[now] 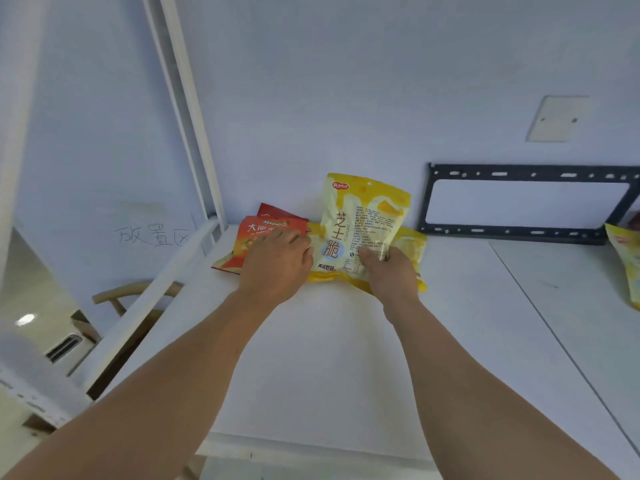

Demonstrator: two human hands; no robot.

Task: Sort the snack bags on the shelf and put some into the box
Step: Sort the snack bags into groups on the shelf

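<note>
Two red snack bags (266, 233) under left hand (277, 263), one yellow bag (360, 220) in right hand (389, 271)

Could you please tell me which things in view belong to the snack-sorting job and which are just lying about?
Job:
yellow snack bag, gripped upright by right hand
red snack bags, under left hand
yellow bag at right edge
shelf

Lying about:
black mounting bracket
wall plate
wooden chair

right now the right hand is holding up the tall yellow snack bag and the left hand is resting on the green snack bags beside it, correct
Not quite: the bags under the left hand are red and orange snack bags, not green. The rest holds: the right hand grips the tall yellow snack bag by its lower edge and holds it up off the white shelf, as the head view shows.
</note>
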